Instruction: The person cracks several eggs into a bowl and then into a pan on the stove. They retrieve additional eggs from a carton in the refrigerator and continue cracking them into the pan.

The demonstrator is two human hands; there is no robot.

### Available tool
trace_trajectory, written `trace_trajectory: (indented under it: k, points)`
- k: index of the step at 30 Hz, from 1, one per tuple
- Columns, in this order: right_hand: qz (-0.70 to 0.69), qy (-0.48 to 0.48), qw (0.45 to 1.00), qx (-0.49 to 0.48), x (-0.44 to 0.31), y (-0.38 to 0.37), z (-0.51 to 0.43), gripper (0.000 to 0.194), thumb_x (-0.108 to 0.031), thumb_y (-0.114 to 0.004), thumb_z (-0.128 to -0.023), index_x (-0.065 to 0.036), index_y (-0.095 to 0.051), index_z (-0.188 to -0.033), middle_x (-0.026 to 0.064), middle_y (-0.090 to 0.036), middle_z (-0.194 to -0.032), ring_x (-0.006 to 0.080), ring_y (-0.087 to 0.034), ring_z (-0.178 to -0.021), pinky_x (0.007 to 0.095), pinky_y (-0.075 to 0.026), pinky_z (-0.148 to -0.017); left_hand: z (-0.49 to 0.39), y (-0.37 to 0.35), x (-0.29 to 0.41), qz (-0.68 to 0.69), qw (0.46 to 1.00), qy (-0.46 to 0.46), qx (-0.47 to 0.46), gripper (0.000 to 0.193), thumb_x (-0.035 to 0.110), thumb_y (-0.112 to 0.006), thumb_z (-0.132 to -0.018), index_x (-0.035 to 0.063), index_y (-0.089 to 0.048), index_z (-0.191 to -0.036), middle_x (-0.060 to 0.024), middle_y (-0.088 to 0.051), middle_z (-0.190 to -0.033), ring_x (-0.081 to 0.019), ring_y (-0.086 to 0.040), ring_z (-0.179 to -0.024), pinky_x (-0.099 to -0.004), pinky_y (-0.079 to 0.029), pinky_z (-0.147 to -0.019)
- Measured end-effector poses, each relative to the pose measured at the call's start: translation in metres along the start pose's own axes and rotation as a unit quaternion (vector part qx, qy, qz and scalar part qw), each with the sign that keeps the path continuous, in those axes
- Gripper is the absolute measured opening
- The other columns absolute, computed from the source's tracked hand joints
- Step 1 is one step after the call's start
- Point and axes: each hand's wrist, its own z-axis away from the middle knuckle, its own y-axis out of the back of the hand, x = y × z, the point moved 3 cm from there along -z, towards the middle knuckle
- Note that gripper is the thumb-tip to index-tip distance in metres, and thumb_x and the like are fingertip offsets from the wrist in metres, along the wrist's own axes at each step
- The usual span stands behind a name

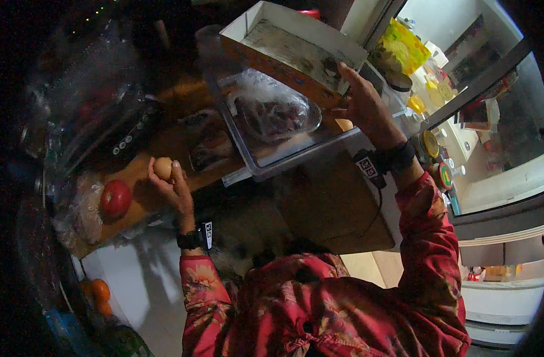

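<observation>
A brown egg [163, 168] is held between the fingertips and thumb of my left hand [176, 189], above a wooden tabletop [142, 194]. To the left of that hand sits a red apple [116, 199]. My right hand [370, 111] grips the near right corner of an open cardboard box [276, 60], thumb at the rim and fingers lower down the side. The box tilts over a clear plastic bin [254, 167]; dark marks show on its pale inside. Under the box, a plastic-wrapped tray of dark food [280, 111] lies in or behind the clear bin.
Crumpled clear plastic bags [89, 209] lie at the table's left end. Oranges [101, 292] sit lower left. At right, a dark-framed window [486, 80] stands beside jars [429, 143] and a yellow packet [401, 47]. A brown cardboard surface [334, 201] is below the bin.
</observation>
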Motion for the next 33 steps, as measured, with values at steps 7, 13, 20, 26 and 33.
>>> trace_trajectory:
  k: [7,13,20,26,33]
  points:
    - [0.181,0.081,0.978,-0.072,0.007,-0.013,-0.006,0.059,-0.028,-0.057,-0.092,-0.009,-0.033,-0.142,0.0113,-0.041,-0.135,0.0262,-0.059,-0.105,0.0393,-0.055,-0.083,-0.007,0.004,-0.004,0.061,0.998,0.015,0.002,0.056,0.02,-0.063,-0.091,0.0092,-0.034,-0.137,-0.0112,-0.044,-0.125,-0.0155,-0.05,-0.098,-0.0264,-0.049,-0.077]
    - [0.346,-0.045,0.929,-0.126,-0.029,-0.048,0.014,0.043,-0.032,-0.052,-0.097,-0.009,-0.045,-0.132,0.0104,-0.053,-0.118,0.0235,-0.061,-0.096,0.0368,-0.051,-0.083,-0.016,0.016,-0.008,-0.066,0.997,-0.022,0.023,0.055,0.018,-0.061,-0.093,0.0043,-0.032,-0.138,-0.0155,-0.046,-0.125,-0.0197,-0.053,-0.102,-0.0272,-0.048,-0.083]
    - [0.228,0.105,0.965,-0.072,-0.095,-0.024,0.028,0.034,-0.036,-0.054,-0.096,-0.005,-0.064,-0.105,0.0057,-0.066,-0.093,0.0135,-0.062,-0.086,0.0272,-0.05,-0.073,-0.026,0.034,-0.024,-0.107,0.993,-0.051,0.02,0.049,0.017,-0.06,-0.093,0.0023,-0.038,-0.135,-0.0173,-0.048,-0.125,-0.0252,-0.053,-0.108,-0.0317,-0.047,-0.091]
    - [0.329,0.153,0.931,-0.049,-0.104,0.04,0.01,0.032,-0.034,-0.054,-0.096,-0.005,-0.063,-0.105,0.0062,-0.065,-0.095,0.0149,-0.061,-0.087,0.028,-0.049,-0.075,-0.037,0.048,-0.025,-0.33,0.92,-0.212,0.004,0.049,0.019,-0.06,-0.093,0.0011,-0.041,-0.134,-0.0181,-0.05,-0.124,-0.0267,-0.053,-0.111,-0.0331,-0.046,-0.095]
    - [0.408,0.127,0.899,-0.098,-0.068,0.062,-0.007,0.03,-0.032,-0.053,-0.096,-0.005,-0.062,-0.105,0.0068,-0.064,-0.097,0.0164,-0.061,-0.089,0.029,-0.049,-0.077,-0.043,0.055,-0.035,-0.237,0.965,-0.106,0.043,0.046,0.015,-0.058,-0.094,-0.0013,-0.041,-0.133,-0.0198,-0.05,-0.126,-0.0268,-0.051,-0.115,-0.0339,-0.045,-0.097]
